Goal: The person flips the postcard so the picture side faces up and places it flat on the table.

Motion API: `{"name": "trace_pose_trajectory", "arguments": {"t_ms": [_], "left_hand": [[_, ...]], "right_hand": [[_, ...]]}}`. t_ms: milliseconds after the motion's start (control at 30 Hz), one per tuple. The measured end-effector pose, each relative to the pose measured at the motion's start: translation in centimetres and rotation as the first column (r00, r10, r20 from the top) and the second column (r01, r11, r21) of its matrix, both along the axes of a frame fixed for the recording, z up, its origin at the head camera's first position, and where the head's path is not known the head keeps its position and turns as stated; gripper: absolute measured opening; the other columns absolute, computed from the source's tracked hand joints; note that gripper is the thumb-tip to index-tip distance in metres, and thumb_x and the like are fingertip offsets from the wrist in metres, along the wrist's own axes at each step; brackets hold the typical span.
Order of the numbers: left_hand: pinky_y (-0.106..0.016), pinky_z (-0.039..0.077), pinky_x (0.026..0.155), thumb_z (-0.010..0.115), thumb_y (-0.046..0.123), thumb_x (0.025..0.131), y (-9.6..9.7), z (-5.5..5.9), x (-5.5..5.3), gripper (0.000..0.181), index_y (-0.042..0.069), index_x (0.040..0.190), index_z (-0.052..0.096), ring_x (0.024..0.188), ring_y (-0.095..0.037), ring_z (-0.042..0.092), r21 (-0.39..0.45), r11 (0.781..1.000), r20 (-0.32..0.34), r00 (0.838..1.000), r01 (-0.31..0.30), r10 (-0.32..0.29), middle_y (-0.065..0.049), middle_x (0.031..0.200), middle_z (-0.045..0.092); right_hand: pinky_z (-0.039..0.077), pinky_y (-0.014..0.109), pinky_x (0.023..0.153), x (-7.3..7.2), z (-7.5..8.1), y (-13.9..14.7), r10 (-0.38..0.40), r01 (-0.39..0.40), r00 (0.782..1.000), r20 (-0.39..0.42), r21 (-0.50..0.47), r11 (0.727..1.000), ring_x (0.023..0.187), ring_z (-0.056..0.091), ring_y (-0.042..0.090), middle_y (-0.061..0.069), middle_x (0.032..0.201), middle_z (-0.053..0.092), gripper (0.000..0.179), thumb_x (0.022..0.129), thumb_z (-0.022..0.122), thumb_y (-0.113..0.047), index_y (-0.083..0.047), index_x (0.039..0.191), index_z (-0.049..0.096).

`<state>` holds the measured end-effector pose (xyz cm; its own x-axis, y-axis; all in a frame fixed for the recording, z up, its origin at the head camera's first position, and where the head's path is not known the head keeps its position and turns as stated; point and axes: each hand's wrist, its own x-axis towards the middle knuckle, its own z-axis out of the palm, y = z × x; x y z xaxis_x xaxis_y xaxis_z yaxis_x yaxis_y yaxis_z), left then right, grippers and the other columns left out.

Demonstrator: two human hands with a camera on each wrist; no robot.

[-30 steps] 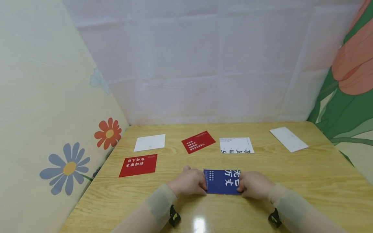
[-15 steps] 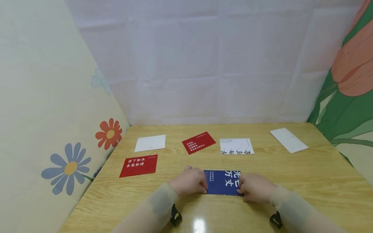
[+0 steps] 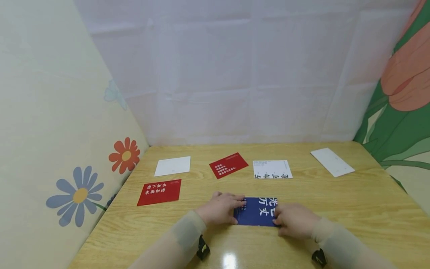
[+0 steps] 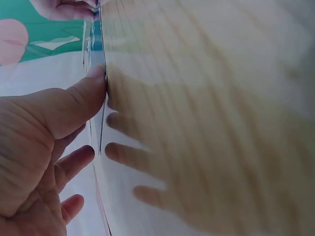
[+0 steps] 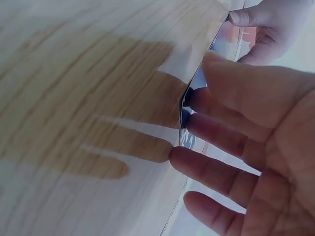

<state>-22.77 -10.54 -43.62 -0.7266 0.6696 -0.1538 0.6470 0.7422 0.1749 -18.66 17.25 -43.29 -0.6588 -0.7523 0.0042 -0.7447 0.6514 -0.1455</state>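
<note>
A blue postcard (image 3: pixel 255 212) with white characters lies on the table between the two hands in the head view. My left hand (image 3: pixel 220 208) lies over the postcard's left end, its forefinger stretched across the top and its thumb at the near left corner. In the left wrist view that thumb (image 4: pixel 81 101) touches the card's edge and the other fingers are spread. At the opposite end my right hand (image 3: pixel 295 220) holds the right edge with thumb and fingertips. The right wrist view shows its fingers (image 5: pixel 216 130) against the card's edge, which bends slightly there.
Farther back lie a red card (image 3: pixel 159 192), a white card (image 3: pixel 173 166), a second red card (image 3: pixel 228 165), a white card with black characters (image 3: pixel 273 169) and a blank-looking white card (image 3: pixel 332 162). A white cloth (image 3: pixel 252 74) hangs behind the wooden table (image 3: pixel 215 149).
My left fingers have straightened and slid onto the postcard's top, covering more of its left end. My right hand has shifted only slightly at the right edge. The other cards stay put.
</note>
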Motion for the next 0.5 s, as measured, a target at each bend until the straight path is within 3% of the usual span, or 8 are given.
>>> {"name": "trace_pose_trajectory", "arguments": {"t_ms": [233, 500], "left_hand": [[-0.052, 0.019, 0.109, 0.068, 0.044, 0.086, -0.31, 0.24, 0.13, 0.058, 0.028, 0.139, 0.052, 0.139, -0.020, 0.032, -0.018, 1.000, 0.060, 0.998, -0.002, 0.003, 0.012, 0.147, 0.041], [-0.056, 0.017, 0.109, 0.063, 0.048, 0.089, -0.32, 0.51, 0.65, 0.050, 0.030, 0.135, 0.055, 0.139, -0.021, 0.033, -0.014, 0.999, 0.053, 0.997, 0.053, -0.052, 0.013, 0.144, 0.044]], "right_hand": [[0.048, 0.046, 0.085, 0.11, 0.16, -0.24, -0.088, 0.086, 0.995, 0.054, 0.032, 0.996, 0.098, 0.063, 0.026, 0.006, 0.108, 0.066, 0.028, 0.084, 0.072, -0.032, -0.011, 0.103, 0.075], [0.042, 0.053, 0.094, -0.28, 0.32, -0.18, -0.216, 0.214, 0.971, 0.103, 0.037, 0.976, 0.107, 0.060, 0.033, 0.010, 0.115, 0.065, 0.031, 0.086, 0.069, -0.035, -0.007, 0.099, 0.074]]}}
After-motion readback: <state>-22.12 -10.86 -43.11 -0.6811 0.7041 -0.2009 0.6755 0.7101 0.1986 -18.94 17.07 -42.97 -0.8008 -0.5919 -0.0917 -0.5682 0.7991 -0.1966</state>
